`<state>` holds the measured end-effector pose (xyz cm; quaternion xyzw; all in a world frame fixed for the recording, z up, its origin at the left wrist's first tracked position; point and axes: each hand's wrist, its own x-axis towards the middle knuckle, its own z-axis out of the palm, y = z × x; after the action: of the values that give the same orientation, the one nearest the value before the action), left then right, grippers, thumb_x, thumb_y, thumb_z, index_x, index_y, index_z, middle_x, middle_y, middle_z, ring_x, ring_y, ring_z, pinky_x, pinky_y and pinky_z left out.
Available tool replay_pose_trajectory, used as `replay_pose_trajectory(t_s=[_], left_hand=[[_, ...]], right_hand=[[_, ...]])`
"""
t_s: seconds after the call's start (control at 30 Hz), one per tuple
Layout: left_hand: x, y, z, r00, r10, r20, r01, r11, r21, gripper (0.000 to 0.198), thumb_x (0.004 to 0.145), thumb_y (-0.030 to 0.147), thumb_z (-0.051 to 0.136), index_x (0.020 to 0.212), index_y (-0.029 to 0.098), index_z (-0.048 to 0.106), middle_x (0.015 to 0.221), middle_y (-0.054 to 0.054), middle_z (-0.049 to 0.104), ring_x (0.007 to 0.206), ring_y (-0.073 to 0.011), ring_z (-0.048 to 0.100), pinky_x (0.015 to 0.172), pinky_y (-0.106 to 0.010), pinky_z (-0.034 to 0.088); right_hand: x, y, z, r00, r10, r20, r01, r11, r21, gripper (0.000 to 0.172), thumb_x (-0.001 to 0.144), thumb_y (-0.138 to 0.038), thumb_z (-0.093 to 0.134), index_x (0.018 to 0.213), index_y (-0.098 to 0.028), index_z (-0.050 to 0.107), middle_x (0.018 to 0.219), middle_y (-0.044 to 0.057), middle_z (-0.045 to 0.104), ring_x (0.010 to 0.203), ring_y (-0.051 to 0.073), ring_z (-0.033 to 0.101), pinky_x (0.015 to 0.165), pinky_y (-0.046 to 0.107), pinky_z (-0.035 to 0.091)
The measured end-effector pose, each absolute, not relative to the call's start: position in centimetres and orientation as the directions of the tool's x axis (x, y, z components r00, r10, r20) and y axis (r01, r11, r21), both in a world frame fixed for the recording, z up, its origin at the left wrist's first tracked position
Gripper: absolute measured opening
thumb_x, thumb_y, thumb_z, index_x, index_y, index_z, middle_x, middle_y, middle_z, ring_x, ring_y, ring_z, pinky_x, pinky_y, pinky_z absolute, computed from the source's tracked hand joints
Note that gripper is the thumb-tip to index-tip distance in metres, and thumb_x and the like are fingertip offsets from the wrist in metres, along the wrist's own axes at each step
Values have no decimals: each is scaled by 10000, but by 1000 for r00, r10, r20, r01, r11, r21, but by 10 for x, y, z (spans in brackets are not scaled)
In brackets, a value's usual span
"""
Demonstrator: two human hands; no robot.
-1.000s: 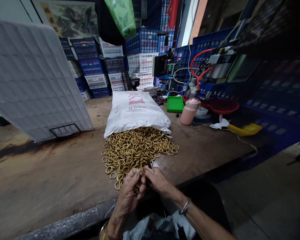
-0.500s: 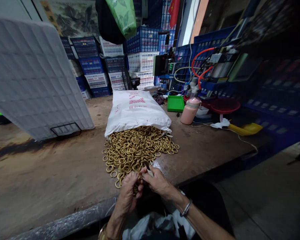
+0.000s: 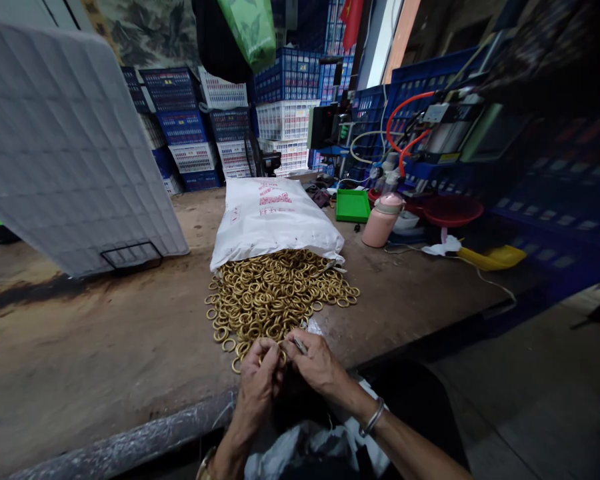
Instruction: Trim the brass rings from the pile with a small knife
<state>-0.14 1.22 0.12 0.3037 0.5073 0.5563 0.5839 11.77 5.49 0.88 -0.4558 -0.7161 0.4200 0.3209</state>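
A heap of gold-coloured metal rings [image 3: 265,293] spills from the open mouth of a white printed sack [image 3: 280,223] onto the table. At the near edge of the heap, my left hand [image 3: 260,373] is closed, thumb and fingers pinching a gold-coloured ring [image 3: 283,357]. Beside it, my right hand [image 3: 316,363] is closed round a small slim grey tool [image 3: 301,345], whose exact kind I cannot make out. The fingertips of both hands nearly meet at the ring. Their undersides are hidden.
On the left a padded white panel [image 3: 80,153] stands on the wooden table [image 3: 130,353]. Toward the right are a pink bottle [image 3: 381,220], a green tray [image 3: 353,206], a red dish [image 3: 453,211] and a yellow scoop [image 3: 495,258]. Stacked crates [image 3: 287,120] line the back.
My left hand has turned slightly, and a ring now shows between the fingers. The tool in my right hand has tilted, its dark tip no longer pointing up. The view has shifted slightly.
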Motion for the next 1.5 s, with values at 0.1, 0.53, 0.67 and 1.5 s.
replay_pose_trajectory(t_s=[0.1,0.53,0.67,1.5], left_hand=[[-2,14,-1,-215,972,-92,-182,53,982,237,692,382,634,661,162,553,554,30,512,493,-80,441,463,-170,353],[4,10,-2,-13,962,-272,-309,255,916,312,731,491,559,760,188,486,476,79,448,325,-33,314,318,-133,223],[3,8,-2,-23,963,-268,-319,247,915,324,709,492,587,755,186,490,479,77,449,333,-33,327,324,-132,225],[3,-11,15,99,951,-292,-352,308,884,264,723,431,596,765,186,505,481,85,420,355,-33,324,337,-137,215]], right_hand=[[118,57,6,-404,915,8,333,155,-930,309,827,-397,425,614,-177,462,554,-47,438,547,86,394,519,195,307],[117,57,16,-324,946,-15,326,97,-940,233,786,-324,458,623,-164,502,576,-43,451,572,86,407,547,191,334],[116,58,13,-333,943,-14,274,83,-958,235,788,-339,459,633,-168,501,583,-42,460,575,87,415,557,191,348],[139,62,5,-344,939,4,866,319,-385,234,708,-61,382,849,-166,537,694,54,614,570,137,497,528,251,222]])
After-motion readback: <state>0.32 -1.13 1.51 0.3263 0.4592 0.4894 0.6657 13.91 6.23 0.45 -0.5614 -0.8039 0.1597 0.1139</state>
